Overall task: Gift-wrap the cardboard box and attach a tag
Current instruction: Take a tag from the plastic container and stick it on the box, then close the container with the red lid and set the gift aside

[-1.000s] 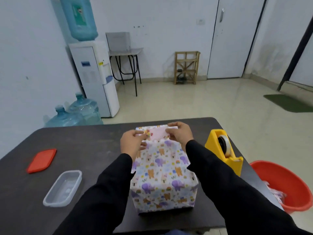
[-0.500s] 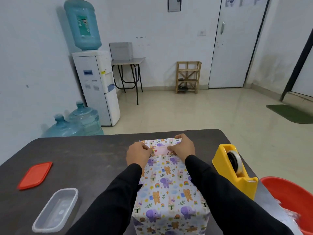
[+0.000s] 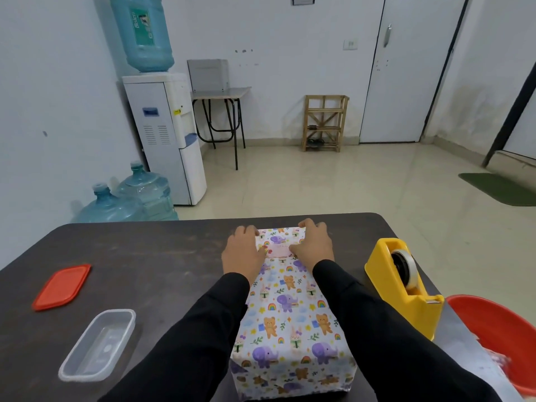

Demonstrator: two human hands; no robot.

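Wrapped box (image 3: 290,314), centre of table (image 3: 145,256), pink tag (image 3: 277,251) at its 12 o'clock end: left hand (image 3: 243,253) and right hand (image 3: 313,245) press it with flattish fingers, gripping nothing; best smoothed outward, kept square.

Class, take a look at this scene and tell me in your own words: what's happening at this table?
A person in black sleeves is finishing a gift. The box, already covered in animal-print paper, lies on the dark table. The left hand and right hand rest at its far end, thumbs pressing a pink tag onto the top between them. A yellow tape dispenser stands untouched to the right; a clear container and red lid lie to the left.
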